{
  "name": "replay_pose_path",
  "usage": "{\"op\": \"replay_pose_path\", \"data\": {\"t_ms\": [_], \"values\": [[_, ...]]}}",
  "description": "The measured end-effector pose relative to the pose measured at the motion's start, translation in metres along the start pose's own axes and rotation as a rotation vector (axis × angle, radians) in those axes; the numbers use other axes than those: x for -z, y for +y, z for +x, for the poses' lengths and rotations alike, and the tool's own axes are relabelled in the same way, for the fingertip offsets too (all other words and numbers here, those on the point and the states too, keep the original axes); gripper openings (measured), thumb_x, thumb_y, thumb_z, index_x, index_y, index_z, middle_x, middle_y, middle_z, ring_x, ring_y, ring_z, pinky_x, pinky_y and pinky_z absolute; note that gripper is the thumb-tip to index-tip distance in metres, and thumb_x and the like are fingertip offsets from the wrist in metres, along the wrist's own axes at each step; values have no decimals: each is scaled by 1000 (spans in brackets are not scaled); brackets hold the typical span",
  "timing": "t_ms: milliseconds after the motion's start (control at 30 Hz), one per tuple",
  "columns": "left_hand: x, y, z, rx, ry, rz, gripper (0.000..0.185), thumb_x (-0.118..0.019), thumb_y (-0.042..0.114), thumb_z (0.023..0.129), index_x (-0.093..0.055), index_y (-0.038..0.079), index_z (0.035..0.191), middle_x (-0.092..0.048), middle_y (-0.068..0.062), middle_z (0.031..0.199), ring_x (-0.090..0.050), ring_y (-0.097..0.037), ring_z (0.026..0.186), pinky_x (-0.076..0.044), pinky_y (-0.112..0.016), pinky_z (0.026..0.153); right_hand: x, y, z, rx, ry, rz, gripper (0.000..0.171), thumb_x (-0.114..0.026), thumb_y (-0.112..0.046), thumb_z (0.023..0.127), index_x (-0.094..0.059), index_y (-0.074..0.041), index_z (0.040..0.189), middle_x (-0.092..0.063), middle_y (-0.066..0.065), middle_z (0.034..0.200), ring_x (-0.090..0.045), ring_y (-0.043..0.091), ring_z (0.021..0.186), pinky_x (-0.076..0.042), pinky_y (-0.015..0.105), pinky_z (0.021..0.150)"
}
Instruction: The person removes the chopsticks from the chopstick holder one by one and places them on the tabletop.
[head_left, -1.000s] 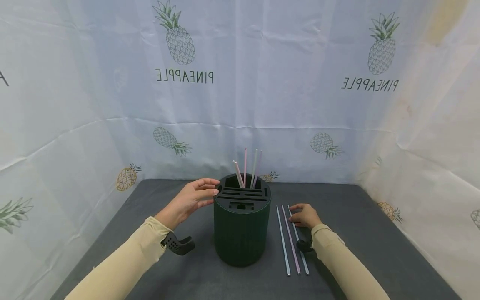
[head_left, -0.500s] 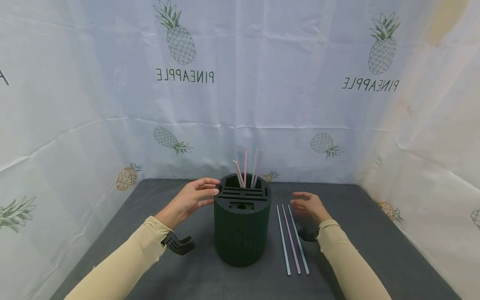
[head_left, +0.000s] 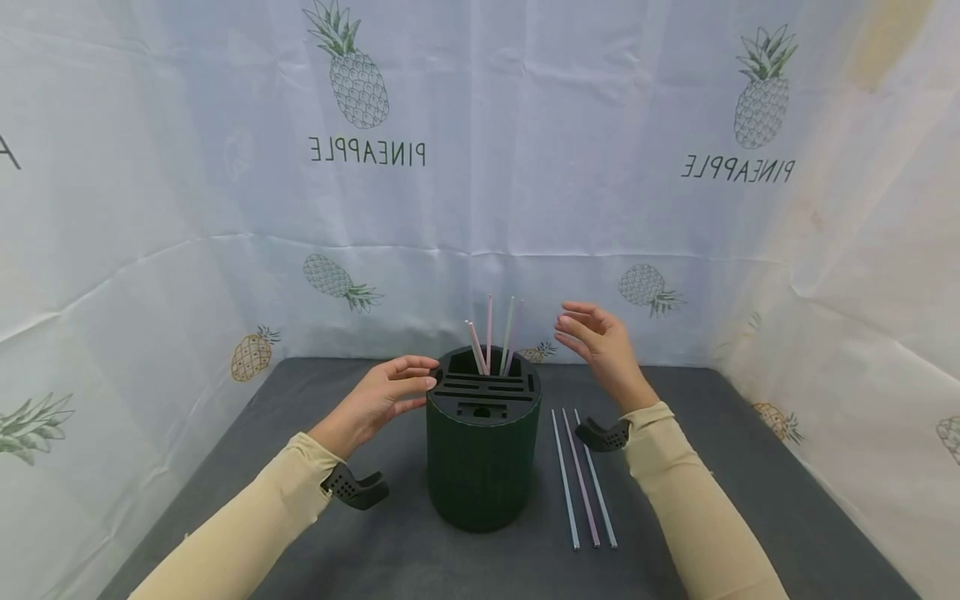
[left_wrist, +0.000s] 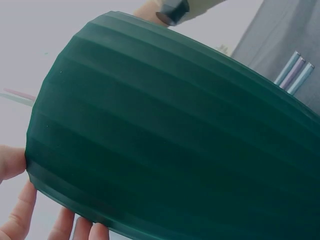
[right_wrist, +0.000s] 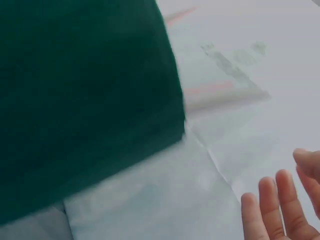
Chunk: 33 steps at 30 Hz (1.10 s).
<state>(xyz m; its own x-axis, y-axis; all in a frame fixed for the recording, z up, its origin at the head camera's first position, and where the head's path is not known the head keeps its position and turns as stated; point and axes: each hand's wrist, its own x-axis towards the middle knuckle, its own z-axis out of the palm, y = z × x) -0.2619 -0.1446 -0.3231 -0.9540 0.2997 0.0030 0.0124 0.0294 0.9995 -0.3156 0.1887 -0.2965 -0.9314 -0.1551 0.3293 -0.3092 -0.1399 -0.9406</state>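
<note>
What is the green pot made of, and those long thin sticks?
The green pot looks like matte plastic, maybe rubbery: dull, ribbed sides and neatly moulded slots on top. The long thin sticks on the grey mat look like plastic drinking straws: pale pastel tubes with open ends, slightly see-through. They might be glass; the pictures cannot settle it.

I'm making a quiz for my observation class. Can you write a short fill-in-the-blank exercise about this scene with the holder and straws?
1. The left hand touches the ____ green holder.
2. ____ straws lie on the mat right of the holder.
3. The right hand is raised and holds ____.
4. The word printed on the backdrop is ____.

Missing words: dark; Three; nothing; PINEAPPLE
</note>
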Motion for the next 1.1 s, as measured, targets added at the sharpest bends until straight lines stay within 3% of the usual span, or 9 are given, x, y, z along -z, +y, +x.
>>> {"op": "replay_pose_path", "data": {"t_ms": [200,567,867,1100], "values": [[0,-1,0,3,4,4,46,-65,18,93,-51,5,135,-42,-15,142,-43,-30,132,-40,-49,109,-24,-6,9,8,-85,-20,37,-63,-8,94,-53,-6,129,-53,10,119,-61,17,110,-52,29,96],[0,0,0,-8,-5,7,46,-65,20,93,-51,5,134,-42,-16,141,-43,-30,131,-40,-49,109,-36,-1,18,-41,-177,-81,39,-68,-1,88,-53,2,124,-51,20,123,-62,28,109,-55,35,92],[0,-1,0,-3,0,5,45,-65,18,93,-52,5,134,-43,-16,141,-44,-30,130,-40,-50,109,-42,0,19,-101,-186,-123,28,-68,3,87,-55,0,112,-58,9,110,-67,17,94,-57,35,88],[0,0,-1,-3,2,3,45,-65,19,93,-52,5,134,-43,-16,141,-43,-30,131,-39,-51,109,-45,-6,21,-46,-188,-122,19,-66,4,88,-59,-6,102,-58,5,103,-67,14,91,-58,32,84]]}}
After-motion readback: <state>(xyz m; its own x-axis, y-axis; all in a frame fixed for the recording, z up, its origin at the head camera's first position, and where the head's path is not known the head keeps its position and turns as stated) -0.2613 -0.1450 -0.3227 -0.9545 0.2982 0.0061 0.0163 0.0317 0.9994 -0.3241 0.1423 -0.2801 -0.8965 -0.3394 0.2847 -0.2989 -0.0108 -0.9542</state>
